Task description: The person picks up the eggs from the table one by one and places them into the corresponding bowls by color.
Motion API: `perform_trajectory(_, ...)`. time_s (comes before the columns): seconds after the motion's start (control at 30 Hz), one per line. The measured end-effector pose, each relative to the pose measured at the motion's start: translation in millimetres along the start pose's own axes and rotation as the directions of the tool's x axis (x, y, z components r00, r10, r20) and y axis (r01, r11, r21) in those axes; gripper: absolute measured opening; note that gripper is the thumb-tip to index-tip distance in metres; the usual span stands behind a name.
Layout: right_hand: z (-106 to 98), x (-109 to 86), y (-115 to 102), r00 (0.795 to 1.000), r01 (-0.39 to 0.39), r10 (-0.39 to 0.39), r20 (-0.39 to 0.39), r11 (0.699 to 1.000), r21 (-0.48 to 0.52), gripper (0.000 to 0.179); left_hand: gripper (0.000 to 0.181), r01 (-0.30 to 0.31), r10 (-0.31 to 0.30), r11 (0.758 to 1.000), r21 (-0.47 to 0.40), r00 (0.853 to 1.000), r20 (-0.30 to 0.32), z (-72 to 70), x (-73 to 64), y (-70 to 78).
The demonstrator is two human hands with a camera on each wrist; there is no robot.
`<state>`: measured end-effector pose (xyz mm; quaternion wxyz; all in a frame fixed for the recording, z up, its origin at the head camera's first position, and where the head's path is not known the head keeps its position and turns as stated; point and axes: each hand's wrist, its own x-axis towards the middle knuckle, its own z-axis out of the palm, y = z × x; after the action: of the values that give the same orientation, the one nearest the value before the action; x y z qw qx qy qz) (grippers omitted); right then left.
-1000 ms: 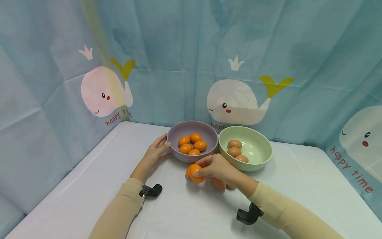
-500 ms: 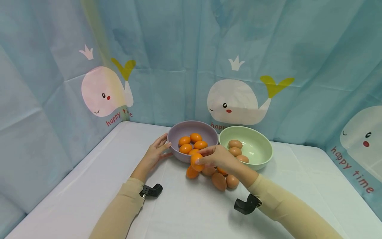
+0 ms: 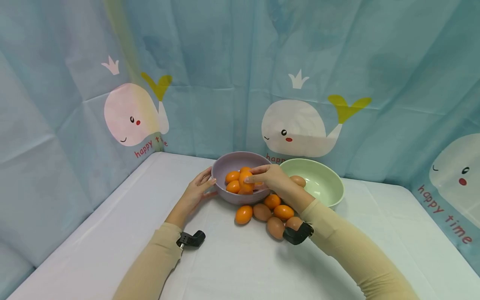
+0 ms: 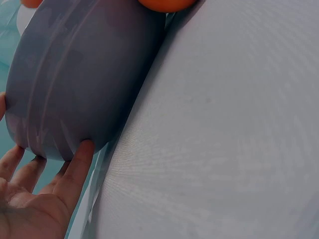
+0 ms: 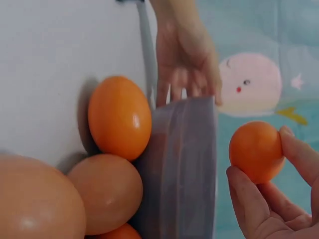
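My right hand point(image 3: 275, 179) pinches an orange egg point(image 5: 256, 152) between thumb and fingertips, above the rim of the purple bowl point(image 3: 228, 198). In the head view, this egg overlaps other orange eggs point(image 3: 232, 177) lying inside. Against the bowl's left side rests my left hand point(image 3: 196, 191), its extended fingers point(image 4: 75, 172) touching the outer wall and its thumb near the rim. Just in front of the bowl sit several loose eggs, among them an orange egg point(image 3: 244, 215) and a brown egg point(image 3: 276, 228).
A green bowl point(image 3: 326, 189) stands right of the purple one, partly hidden by my right hand and forearm; a brown egg point(image 3: 298, 181) shows in it. White cloth point(image 3: 221, 266) covers the table. Behind hangs a blue whale-print curtain point(image 3: 210, 116).
My right hand has lifted the orange egg from beside the loose eggs up over the purple bowl. More of the loose eggs now show. My left hand has stayed at the bowl.
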<state>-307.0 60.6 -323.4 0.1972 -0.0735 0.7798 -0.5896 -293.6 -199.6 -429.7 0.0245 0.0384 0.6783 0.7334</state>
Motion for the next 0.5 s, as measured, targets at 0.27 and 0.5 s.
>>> perform_trajectory(0.27,3,30.3,9,0.997,-0.017,0.010,-0.074,0.995,-0.098,0.044,0.064,0.000,0.000,1.000,-0.005,1.000,-0.003,0.5,-1.2,0.6)
perform_trajectory(0.5,9,50.2,14,0.987,-0.056,0.032,-0.155,0.987,-0.150,0.042,0.063,0.005,-0.004,1.000,0.012,1.000,-0.007,0.9,-1.4,1.6)
